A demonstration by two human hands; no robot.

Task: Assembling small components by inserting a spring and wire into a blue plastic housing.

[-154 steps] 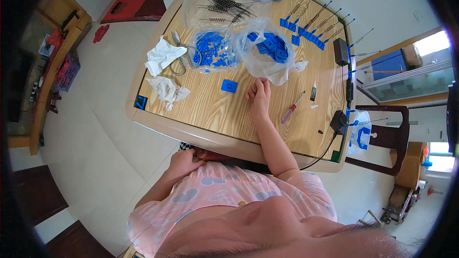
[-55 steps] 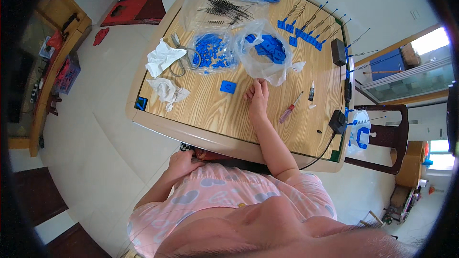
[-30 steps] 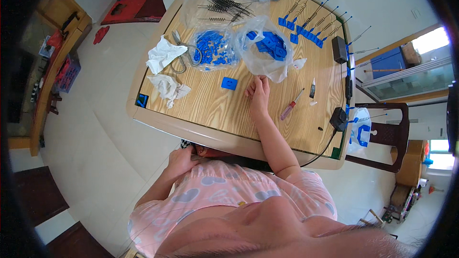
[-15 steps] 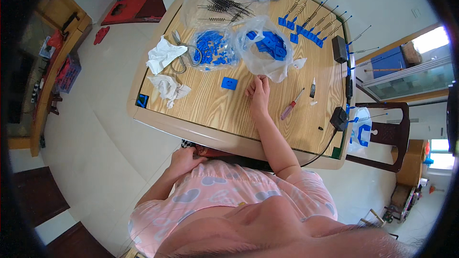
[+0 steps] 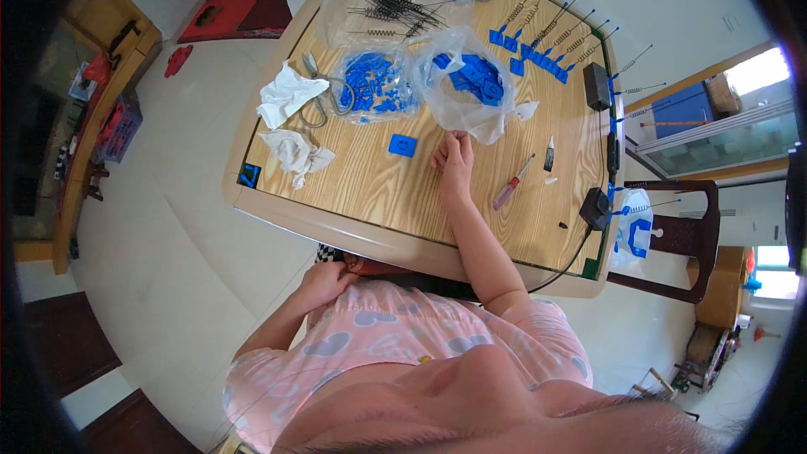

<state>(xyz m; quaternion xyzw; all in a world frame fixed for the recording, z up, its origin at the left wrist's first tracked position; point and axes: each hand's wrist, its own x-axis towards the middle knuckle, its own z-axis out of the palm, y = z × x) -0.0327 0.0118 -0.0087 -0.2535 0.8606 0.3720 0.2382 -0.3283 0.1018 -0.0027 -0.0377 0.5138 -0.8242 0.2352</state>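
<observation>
My right hand (image 5: 454, 155) rests on the table with curled fingers, and nothing shows in them. Its fingertips lie just below an opened clear bag (image 5: 475, 124) of flat blue plastic pieces (image 5: 481, 82). To its left lies one blue square plate (image 5: 403, 145) with small marks on it. A red-handled screwdriver (image 5: 506, 194) lies to its right, near a small dark tube (image 5: 550, 155). My left hand (image 5: 326, 282) is down at my lap, below the table's front edge. Its fingers are bent, and what they hold, if anything, is hidden.
Small blue parts (image 5: 374, 84) fill another bag beside scissors (image 5: 314, 122) and crumpled tissues (image 5: 290, 94). Black springs (image 5: 395, 8) lie on plastic at the back. Spring-topped blue pieces (image 5: 534, 59) stand at the far right. A black adapter (image 5: 596, 208) with a cable sits at the right edge.
</observation>
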